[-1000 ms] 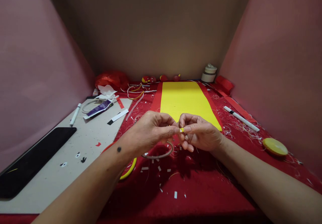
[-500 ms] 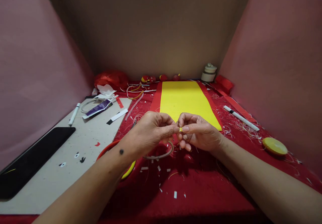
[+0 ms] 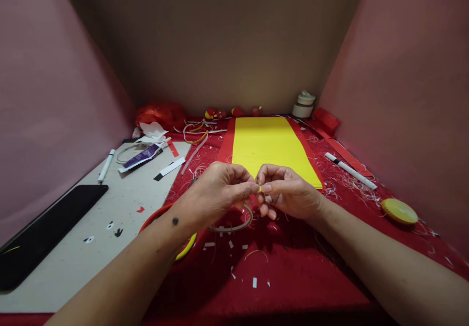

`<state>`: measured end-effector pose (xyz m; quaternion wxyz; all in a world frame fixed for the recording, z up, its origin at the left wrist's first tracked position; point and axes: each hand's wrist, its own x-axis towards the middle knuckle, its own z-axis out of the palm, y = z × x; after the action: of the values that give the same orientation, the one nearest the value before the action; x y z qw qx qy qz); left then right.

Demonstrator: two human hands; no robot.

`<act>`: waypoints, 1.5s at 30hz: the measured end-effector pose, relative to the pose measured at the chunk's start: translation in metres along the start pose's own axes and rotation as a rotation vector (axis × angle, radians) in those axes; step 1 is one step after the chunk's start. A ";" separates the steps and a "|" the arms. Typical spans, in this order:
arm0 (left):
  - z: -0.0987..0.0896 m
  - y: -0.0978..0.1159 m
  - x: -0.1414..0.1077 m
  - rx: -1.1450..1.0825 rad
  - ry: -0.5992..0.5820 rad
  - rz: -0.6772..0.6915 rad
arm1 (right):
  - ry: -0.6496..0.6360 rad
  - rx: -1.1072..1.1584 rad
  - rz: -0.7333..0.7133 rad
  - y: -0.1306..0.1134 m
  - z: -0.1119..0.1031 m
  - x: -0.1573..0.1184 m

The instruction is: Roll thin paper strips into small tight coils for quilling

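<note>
A tiny yellow paper piece (image 3: 260, 189) is pinched between my two hands, in front of the yellow corrugated sheets (image 3: 267, 145). My left hand (image 3: 223, 189) closes thumb and forefinger on its left side. From the other side my right hand (image 3: 284, 189) grips it in the same way, its lower fingers curled beneath. Below the hands a pale curled strip (image 3: 234, 228) lies on the red cloth (image 3: 293, 277). Scissors with red and yellow handles (image 3: 187, 248) are partly hidden under my left forearm.
On the left, a grey board (image 3: 146, 204) carries a black phone-like slab (image 3: 51, 233), a purple tube (image 3: 142, 157) and small paper cutouts. A white marker (image 3: 350, 170) and a round yellow coil (image 3: 399, 211) lie at right. Small red and yellow figures (image 3: 237, 112) line the back.
Both hands have come slightly closer together, my right hand shifting a little left. Less of the yellow piece shows between the fingertips. The whole view has shifted slightly.
</note>
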<state>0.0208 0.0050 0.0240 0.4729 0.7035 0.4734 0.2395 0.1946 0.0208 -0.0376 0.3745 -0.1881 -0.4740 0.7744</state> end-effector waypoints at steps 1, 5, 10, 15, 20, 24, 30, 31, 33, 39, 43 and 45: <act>0.000 0.000 0.000 0.008 -0.002 0.000 | -0.001 -0.001 -0.001 0.000 0.000 0.000; 0.000 -0.001 -0.001 0.050 -0.004 0.005 | -0.003 -0.005 -0.006 0.002 -0.001 0.001; 0.000 -0.001 0.000 0.081 -0.010 0.013 | -0.004 -0.006 -0.001 0.002 0.000 0.001; 0.001 -0.001 0.001 0.206 0.029 0.036 | 0.022 -0.023 -0.011 0.002 0.001 0.001; 0.002 0.002 0.001 0.441 0.087 0.079 | 0.056 -0.065 -0.036 0.002 0.003 0.001; 0.002 0.006 -0.002 0.561 0.093 0.118 | 0.084 -0.071 -0.051 0.003 0.003 0.000; 0.000 0.010 -0.004 0.641 0.072 0.166 | 0.122 -0.101 -0.074 0.003 0.004 0.001; -0.001 0.011 -0.003 0.645 0.062 0.170 | 0.124 -0.105 -0.070 0.003 0.004 0.001; -0.001 0.011 -0.002 0.646 0.045 0.174 | 0.124 -0.105 -0.064 0.003 0.004 0.001; -0.002 0.008 -0.002 0.627 0.034 0.164 | 0.111 -0.105 -0.073 0.002 0.004 0.000; -0.002 0.007 -0.002 0.620 0.032 0.164 | 0.099 -0.110 -0.073 0.002 0.002 0.000; -0.003 0.008 -0.002 0.621 0.029 0.170 | 0.095 -0.107 -0.062 0.002 0.002 0.000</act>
<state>0.0216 0.0034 0.0325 0.2073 0.8475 0.4703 0.1325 0.1931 0.0191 -0.0381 0.4096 -0.2295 -0.5018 0.7264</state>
